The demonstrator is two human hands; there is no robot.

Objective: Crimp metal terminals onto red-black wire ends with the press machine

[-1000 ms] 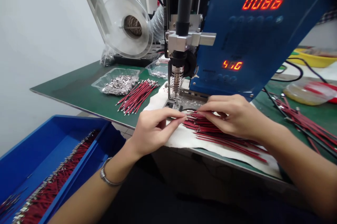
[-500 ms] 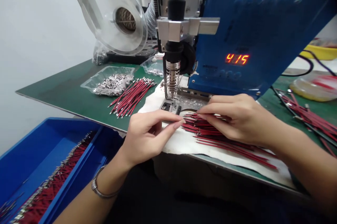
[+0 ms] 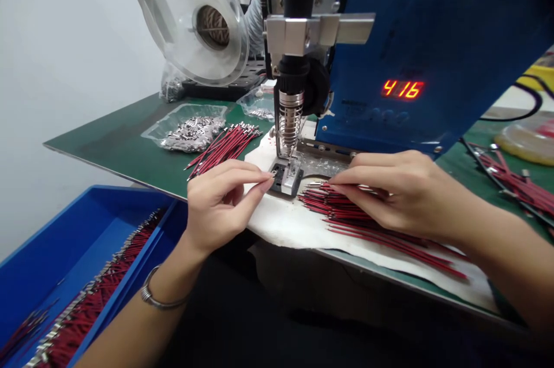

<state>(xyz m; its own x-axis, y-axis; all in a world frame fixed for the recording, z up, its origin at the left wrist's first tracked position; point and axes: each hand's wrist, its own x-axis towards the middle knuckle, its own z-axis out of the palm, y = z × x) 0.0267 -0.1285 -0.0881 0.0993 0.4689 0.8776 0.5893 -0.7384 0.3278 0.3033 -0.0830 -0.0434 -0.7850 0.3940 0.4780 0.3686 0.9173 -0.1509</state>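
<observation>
My left hand (image 3: pixel 225 198) pinches a small shiny metal piece (image 3: pixel 273 173) between thumb and forefinger, at the left edge of the black fixture (image 3: pixel 283 180) under the soldering head (image 3: pixel 291 120). The piece is too small to make out fully. My right hand (image 3: pixel 392 186) is closed in a pinch over a bundle of red and black wires (image 3: pixel 346 209) on a white cloth (image 3: pixel 285 224). At its fingertips a wire with a silvery end (image 3: pixel 317 184) points left toward the fixture. My palm hides part of the bundle.
A clear tray of metal pieces (image 3: pixel 194 132) and a pile of red wires (image 3: pixel 225 149) lie on the green table (image 3: pixel 108 131). A blue bin (image 3: pixel 86 224) holding many wires stands lower left. The blue machine (image 3: pixel 415 39) rises behind my right hand; more wires (image 3: pixel 515 177) lie right.
My left hand has moved left, away from the wire ends to the fixture's left side. My right hand stays over the bundle. The lower display has gone from 415 to 416.
</observation>
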